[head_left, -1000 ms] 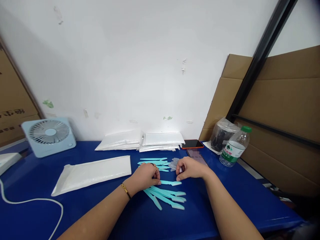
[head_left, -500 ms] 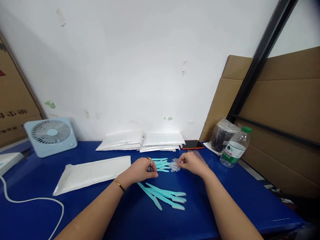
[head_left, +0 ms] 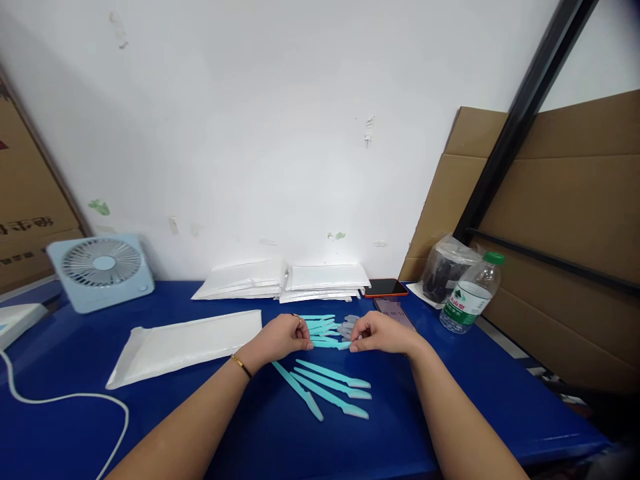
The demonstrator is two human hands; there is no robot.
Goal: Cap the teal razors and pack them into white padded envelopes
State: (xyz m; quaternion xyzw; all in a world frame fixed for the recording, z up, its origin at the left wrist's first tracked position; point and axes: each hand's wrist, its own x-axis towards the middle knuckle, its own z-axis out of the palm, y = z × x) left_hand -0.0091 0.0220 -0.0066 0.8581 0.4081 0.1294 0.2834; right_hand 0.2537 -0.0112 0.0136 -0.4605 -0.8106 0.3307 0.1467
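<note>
My left hand (head_left: 295,333) pinches the handle of a teal eyebrow razor (head_left: 330,344) held level just above the blue table. Closed at the razor's blade end, my right hand (head_left: 377,333) has thumb and forefinger on what looks like a small clear blade cap, mostly hidden by the fingertips. Behind the held razor lie several more teal razors (head_left: 323,318), side by side. A small pile of clear caps (head_left: 347,327) sits against my right fingers. Several razors with pale blade ends (head_left: 330,395) are fanned out nearer to me.
A white padded packet (head_left: 185,347) lies left of my left hand. Stacked white packets (head_left: 325,277) line the wall. Phones (head_left: 386,288), a wrapped dark container (head_left: 443,270) and a water bottle (head_left: 470,297) stand right. A blue fan (head_left: 103,273) and white cable (head_left: 70,398) are left.
My right hand has come from the cap pile toward me and left, meeting the razor's blade end. The razor in my left hand now shows between both hands. The fanned razors lie slightly more spread.
</note>
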